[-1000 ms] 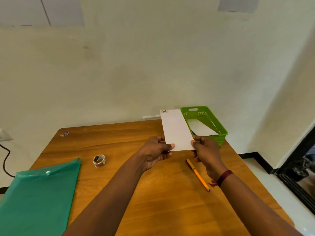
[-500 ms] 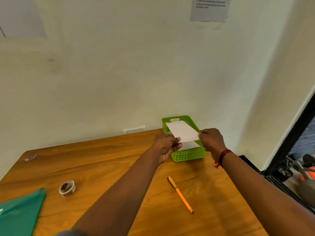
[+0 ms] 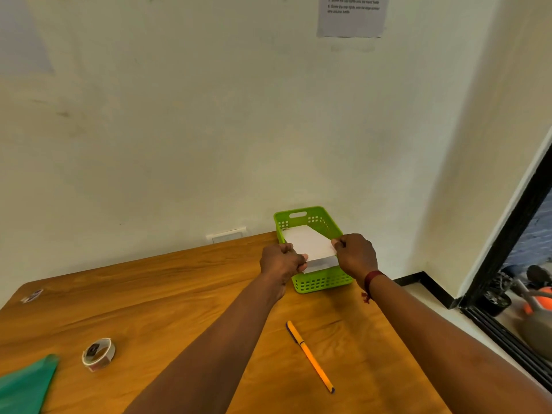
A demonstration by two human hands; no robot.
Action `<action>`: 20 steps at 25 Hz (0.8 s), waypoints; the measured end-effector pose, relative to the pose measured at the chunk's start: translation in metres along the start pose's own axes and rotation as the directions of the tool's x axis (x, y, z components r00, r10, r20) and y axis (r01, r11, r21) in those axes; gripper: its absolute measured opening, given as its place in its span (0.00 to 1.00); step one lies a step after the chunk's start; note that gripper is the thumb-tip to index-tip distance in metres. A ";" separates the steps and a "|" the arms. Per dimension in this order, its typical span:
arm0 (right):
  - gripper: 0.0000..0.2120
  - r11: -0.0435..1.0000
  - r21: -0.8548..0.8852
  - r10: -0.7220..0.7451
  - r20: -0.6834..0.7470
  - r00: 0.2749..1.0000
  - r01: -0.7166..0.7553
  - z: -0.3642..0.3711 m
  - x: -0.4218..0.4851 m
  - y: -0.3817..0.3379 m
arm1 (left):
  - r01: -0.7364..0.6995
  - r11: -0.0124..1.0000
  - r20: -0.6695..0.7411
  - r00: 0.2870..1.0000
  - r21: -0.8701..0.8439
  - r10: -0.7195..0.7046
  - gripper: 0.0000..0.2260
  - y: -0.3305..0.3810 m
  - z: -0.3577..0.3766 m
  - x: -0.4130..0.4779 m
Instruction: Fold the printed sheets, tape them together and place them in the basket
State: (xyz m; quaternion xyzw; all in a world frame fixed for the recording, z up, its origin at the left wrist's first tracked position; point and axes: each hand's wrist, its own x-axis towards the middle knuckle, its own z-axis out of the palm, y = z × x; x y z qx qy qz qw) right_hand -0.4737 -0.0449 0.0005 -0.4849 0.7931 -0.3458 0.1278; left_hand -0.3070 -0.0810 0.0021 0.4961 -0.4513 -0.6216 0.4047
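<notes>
White folded sheets (image 3: 309,245) are pinched at their near corners by the left hand (image 3: 280,261) and the right hand (image 3: 355,258), just above the green basket (image 3: 322,283) at the wooden table's (image 3: 179,294) far right. Another sheet (image 3: 321,264) lies inside. An orange pen (image 3: 310,357) lies nearer; a tape roll (image 3: 98,354) and a green folder (image 3: 27,383) sit near left.

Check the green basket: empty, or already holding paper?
Not empty: a white sheet lies in the green basket, under the folded sheet pinched by left hand and right hand.

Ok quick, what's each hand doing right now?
Left hand: pinching the folded sheet.
Right hand: pinching the same sheet's other end.
</notes>
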 end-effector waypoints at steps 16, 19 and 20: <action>0.19 0.882 -0.341 -0.354 -0.022 0.935 0.326 0.010 -0.029 -0.013 | -0.400 0.572 0.137 0.884 0.716 0.446 0.23 -0.026 -0.025 -0.014; 0.24 0.818 -0.335 -0.497 0.001 0.868 0.468 0.017 -0.050 -0.030 | -0.437 0.444 0.194 0.848 0.783 0.493 0.27 -0.027 -0.048 -0.026; 0.25 0.775 -0.362 -0.542 0.040 0.840 0.518 0.021 -0.054 -0.035 | -0.437 0.371 0.203 0.827 0.820 0.525 0.28 -0.028 -0.057 -0.028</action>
